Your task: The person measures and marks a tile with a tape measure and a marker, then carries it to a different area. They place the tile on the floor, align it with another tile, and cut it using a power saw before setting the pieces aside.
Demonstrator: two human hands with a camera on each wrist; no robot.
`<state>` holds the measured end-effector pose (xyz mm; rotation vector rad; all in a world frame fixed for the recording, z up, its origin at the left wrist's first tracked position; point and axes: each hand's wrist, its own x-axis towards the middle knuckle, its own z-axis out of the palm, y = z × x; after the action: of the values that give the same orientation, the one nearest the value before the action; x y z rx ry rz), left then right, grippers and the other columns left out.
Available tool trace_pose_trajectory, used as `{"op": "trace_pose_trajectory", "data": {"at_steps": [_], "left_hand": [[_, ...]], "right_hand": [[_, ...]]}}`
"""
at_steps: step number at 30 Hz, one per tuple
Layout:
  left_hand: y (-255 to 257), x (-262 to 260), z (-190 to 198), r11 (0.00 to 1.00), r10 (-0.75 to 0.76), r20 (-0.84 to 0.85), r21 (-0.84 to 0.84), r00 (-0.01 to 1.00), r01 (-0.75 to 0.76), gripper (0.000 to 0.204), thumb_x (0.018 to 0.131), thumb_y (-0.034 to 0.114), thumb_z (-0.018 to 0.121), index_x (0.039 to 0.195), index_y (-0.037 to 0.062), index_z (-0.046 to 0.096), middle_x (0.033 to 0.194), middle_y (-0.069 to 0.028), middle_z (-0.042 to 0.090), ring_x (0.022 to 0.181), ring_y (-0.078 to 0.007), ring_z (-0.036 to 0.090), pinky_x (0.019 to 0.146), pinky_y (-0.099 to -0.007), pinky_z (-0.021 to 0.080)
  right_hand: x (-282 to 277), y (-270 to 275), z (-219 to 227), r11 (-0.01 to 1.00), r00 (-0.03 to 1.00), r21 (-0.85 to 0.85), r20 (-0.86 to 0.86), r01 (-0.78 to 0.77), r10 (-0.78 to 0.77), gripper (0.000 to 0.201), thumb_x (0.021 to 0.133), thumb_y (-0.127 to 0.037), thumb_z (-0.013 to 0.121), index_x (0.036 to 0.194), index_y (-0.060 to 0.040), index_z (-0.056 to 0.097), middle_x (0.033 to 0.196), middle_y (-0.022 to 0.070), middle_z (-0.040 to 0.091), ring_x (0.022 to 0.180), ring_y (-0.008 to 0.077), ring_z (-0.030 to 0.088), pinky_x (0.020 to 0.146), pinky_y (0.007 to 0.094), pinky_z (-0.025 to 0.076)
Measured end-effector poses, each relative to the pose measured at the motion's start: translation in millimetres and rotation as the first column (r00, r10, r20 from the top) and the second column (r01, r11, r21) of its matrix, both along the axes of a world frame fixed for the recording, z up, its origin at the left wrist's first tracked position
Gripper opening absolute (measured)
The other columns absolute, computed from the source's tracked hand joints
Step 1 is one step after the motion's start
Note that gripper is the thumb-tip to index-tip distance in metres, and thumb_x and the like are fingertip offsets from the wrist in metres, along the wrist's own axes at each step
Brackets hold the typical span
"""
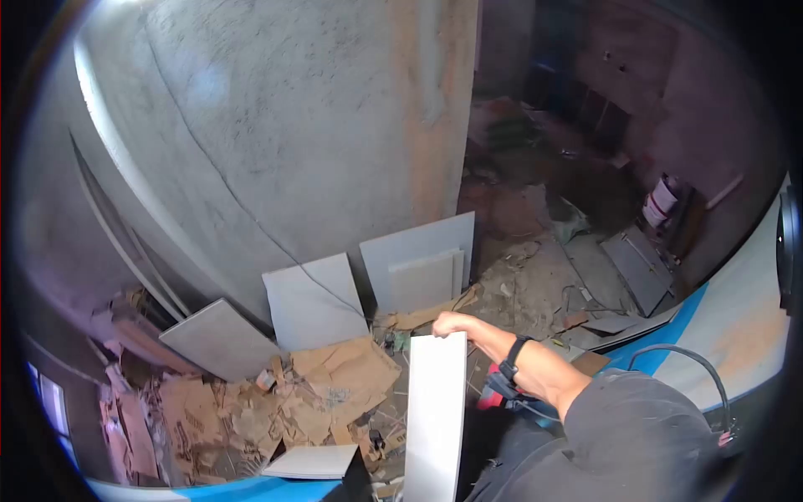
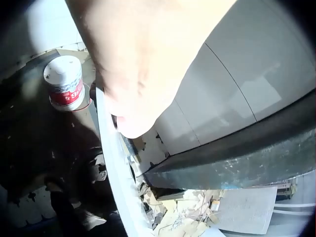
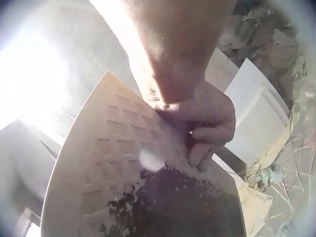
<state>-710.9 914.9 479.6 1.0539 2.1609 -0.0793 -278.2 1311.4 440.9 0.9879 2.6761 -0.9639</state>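
Observation:
A long white tile (image 1: pixel 435 410) stands on edge in front of me in the head view. My right hand (image 1: pixel 452 323) grips its far top edge, the arm stretched out. In the right wrist view the fingers of the right hand (image 3: pixel 210 118) curl over the edge of the tile (image 3: pixel 128 128), whose waffled back bears a dark, speckled patch. My left hand (image 2: pixel 140 69) shows only in the left wrist view, bright and close to the camera. Its fingertips bend over the narrow white edge of the tile (image 2: pixel 116 163); the thumb is hidden.
Pale tiles (image 1: pixel 314 301) and a larger panel (image 1: pixel 418 243) lean against the rough grey wall. Torn cardboard (image 1: pixel 343 372) and debris cover the floor. Another tile (image 1: pixel 314 462) lies low in front. A white-and-red bucket (image 1: pixel 661 201) stands at the right.

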Motion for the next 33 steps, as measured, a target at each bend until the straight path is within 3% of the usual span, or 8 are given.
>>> {"op": "trace_pose_trajectory", "data": {"at_steps": [7, 13, 19, 23, 25, 26, 28, 33], "left_hand": [[198.4, 8.0, 27.0, 0.977, -0.213, 0.011, 0.014, 0.977, 0.213, 0.053, 0.09, 0.05, 0.067, 0.122, 0.0082, 0.076, 0.129, -0.0212, 0.071, 0.124, -0.0402, 0.065, 0.098, -0.0497, 0.055], [326.0, 78.8, 34.9, 0.948, -0.318, -0.001, -0.019, 0.948, 0.317, 0.05, 0.089, 0.046, 0.069, 0.12, 0.0085, 0.077, 0.127, -0.02, 0.072, 0.122, -0.0384, 0.067, 0.097, -0.0485, 0.056], [455.1, 204.7, 23.8, 0.936, -0.344, -0.06, -0.098, 0.937, 0.338, 0.046, 0.089, 0.043, 0.07, 0.119, 0.0089, 0.078, 0.126, -0.0188, 0.074, 0.12, -0.0366, 0.069, 0.096, -0.0473, 0.057], [514.9, 285.5, 21.7, 0.943, -0.296, -0.135, -0.201, 0.946, 0.266, 0.044, 0.088, 0.041, 0.071, 0.118, 0.0092, 0.078, 0.125, -0.018, 0.074, 0.119, -0.0354, 0.07, 0.095, -0.0465, 0.057], [534.0, 321.1, 26.6, 0.946, -0.267, -0.152, -0.232, 0.952, 0.228, 0.043, 0.088, 0.04, 0.071, 0.117, 0.0093, 0.079, 0.124, -0.0176, 0.075, 0.118, -0.0348, 0.071, 0.095, -0.046, 0.057], [543.9, 337.8, 26.5, 0.946, -0.254, -0.157, -0.246, 0.954, 0.211, 0.042, 0.088, 0.039, 0.071, 0.117, 0.0094, 0.079, 0.124, -0.0174, 0.075, 0.118, -0.0345, 0.071, 0.095, -0.0458, 0.058], [558.4, 369.0, 28.2, 0.947, -0.225, -0.168, -0.269, 0.96, 0.175, 0.041, 0.088, 0.038, 0.072, 0.116, 0.0095, 0.079, 0.123, -0.017, 0.075, 0.118, -0.034, 0.071, 0.094, -0.0454, 0.058], [594.2, 423.6, 3.2, 0.929, -0.21, -0.189, -0.345, 0.959, 0.136, 0.038, 0.087, 0.035, 0.073, 0.115, 0.0098, 0.08, 0.122, -0.016, 0.077, 0.116, -0.0325, 0.073, 0.093, -0.0444, 0.058]], "right_hand": [[133.8, 67.6, 56.7, 0.936, 0.861, -0.017, 0.398, 0.351, -0.316, 0.042, 0.088, -0.028, 0.058, 0.122, -0.0123, 0.078, 0.119, 0.0168, 0.077, 0.112, 0.0339, 0.072, 0.092, 0.0443, 0.056], [273.6, 111.8, 19.1, 0.991, 0.89, 0.134, 0.452, -0.009, -0.053, 0.033, 0.091, -0.031, 0.058, 0.102, -0.0088, 0.08, 0.107, 0.0161, 0.078, 0.092, 0.0375, 0.075, 0.079, 0.0469, 0.058], [435.1, 148.0, -79.0, 0.947, 0.903, 0.004, 0.303, 0.32, -0.306, 0.034, 0.089, -0.034, 0.064, 0.099, -0.0054, 0.079, 0.096, 0.0154, 0.079, 0.083, 0.0313, 0.073, 0.076, 0.0454, 0.056], [575.9, 147.3, -161.4, 0.657, 0.708, -0.29, 0.13, 0.696, -0.694, 0.039, 0.083, -0.037, 0.062, 0.095, -0.0041, 0.08, 0.095, 0.0203, 0.077, 0.087, 0.036, 0.077, 0.069, 0.0475, 0.057], [647.5, 134.1, -263.4, 0.856, 0.857, -0.067, 0.104, 0.512, -0.505, 0.033, 0.086, -0.03, 0.064, 0.095, -0.0012, 0.077, 0.089, 0.021, 0.076, 0.077, 0.0315, 0.075, 0.063, 0.0445, 0.053], [667.2, 118.4, -144.0, 0.549, 0.396, -0.559, -0.38, 0.622, -0.836, 0.029, 0.086, -0.026, 0.068, 0.094, -0.0005, 0.077, 0.083, 0.0159, 0.076, 0.074, 0.0264, 0.073, 0.062, 0.0422, 0.052], [699.8, 137.2, -89.6, 0.39, 0.439, -0.201, 0.411, 0.899, -0.799, 0.037, 0.091, -0.037, 0.07, 0.105, -0.006, 0.082, 0.106, 0.015, 0.08, 0.095, 0.0288, 0.077, 0.082, 0.0428, 0.06], [796.4, 120.8, -26.9, 0.105, 0.001, -0.386, -0.26, 0.916, -0.966, 0.025, 0.095, -0.026, 0.068, 0.102, -0.0039, 0.077, 0.105, 0.0148, 0.076, 0.095, 0.0265, 0.074, 0.084, 0.0403, 0.058]]}}
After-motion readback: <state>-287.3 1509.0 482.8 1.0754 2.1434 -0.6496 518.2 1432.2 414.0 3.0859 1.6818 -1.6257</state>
